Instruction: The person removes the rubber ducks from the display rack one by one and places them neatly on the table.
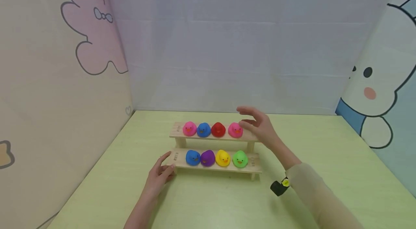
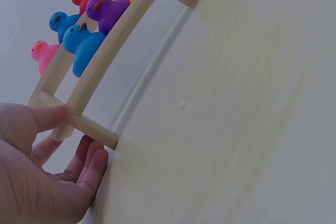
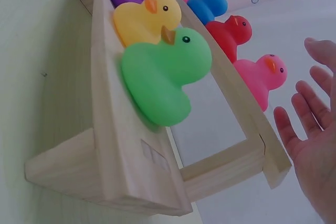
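A two-step wooden rack (image 1: pixel 256 167) stands on the table with rubber ducks on both shelves. Along the upper shelf sit a left pink duck (image 1: pixel 189 129), a blue duck (image 1: pixel 203 130), a red duck (image 1: pixel 218 130) and a right pink duck (image 1: pixel 235 130). Below are another blue duck (image 1: pixel 193 158), a purple duck (image 1: pixel 208 158), a yellow duck (image 1: pixel 222 158) and a green duck (image 3: pixel 157 77). My left hand (image 2: pixel 47 166) grips the lower shelf's left end between thumb and fingers. Beside the right pink duck, my right hand (image 1: pixel 260 128) hovers with fingers spread, holding nothing.
The pale yellow-green table (image 1: pixel 214 203) extends around the rack. A light cloth wall (image 1: pixel 240 48) rises behind it, with printed cartoon side walls. A small black thing with a yellow spot (image 1: pixel 278 188) shows beside the right sleeve (image 1: pixel 312 182).
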